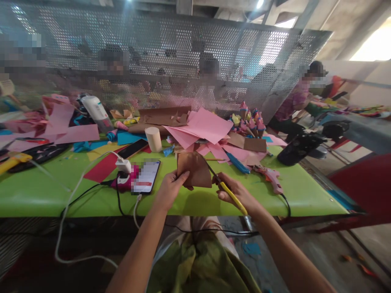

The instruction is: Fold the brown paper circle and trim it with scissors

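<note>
Nearest, at the lower centre, both forearms reach up over the lap toward a folded-looking brown paper in the middle of the frame, held above the green table. The left hand pinches its left side, thumb in front and fingers mostly hidden behind. The right hand is curled round the yellow-handled scissors, whose long axis slants from lower right to upper left, the blades against the paper's curved right edge; how far they part I cannot tell. The right hand is nearer that edge.

Left of the left hand lies a phone with a white cable; right of the right hand, a pink glue gun. Just beyond are a blue cutter, a pale cylinder and pink sheets, crowding the far side. Across the top stands a perforated screen.
</note>
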{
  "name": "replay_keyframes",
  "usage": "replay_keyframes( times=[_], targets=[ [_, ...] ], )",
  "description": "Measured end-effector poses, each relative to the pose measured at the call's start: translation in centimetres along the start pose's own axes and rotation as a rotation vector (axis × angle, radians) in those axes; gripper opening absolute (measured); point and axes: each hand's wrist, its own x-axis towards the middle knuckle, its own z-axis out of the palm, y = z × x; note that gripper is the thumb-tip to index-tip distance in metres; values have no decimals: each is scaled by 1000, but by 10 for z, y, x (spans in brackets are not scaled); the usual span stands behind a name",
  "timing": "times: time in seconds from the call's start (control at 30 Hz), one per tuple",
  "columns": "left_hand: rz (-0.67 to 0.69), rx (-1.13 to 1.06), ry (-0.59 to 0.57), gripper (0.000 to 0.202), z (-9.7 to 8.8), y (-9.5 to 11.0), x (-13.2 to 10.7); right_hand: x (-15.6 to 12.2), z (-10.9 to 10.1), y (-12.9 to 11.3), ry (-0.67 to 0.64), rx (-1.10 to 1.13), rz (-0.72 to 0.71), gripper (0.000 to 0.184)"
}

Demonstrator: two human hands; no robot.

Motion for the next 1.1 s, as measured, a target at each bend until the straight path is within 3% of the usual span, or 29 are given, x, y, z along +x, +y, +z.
replay_keyframes(
  times=[0.4, 0.77, 1.1],
  targets=[
    [-49, -37, -44, 36, -5, 2, -1, 1, 5, 7, 47, 147, 61, 71],
    [-60, 52, -209, 39, -14, 4, -1, -5, -10, -4, -61, -101, -52, 73],
    [-134, 75, -283, 44, -21, -4, 2, -4, -6, 17, -29, -10, 41, 79]
  ],
)
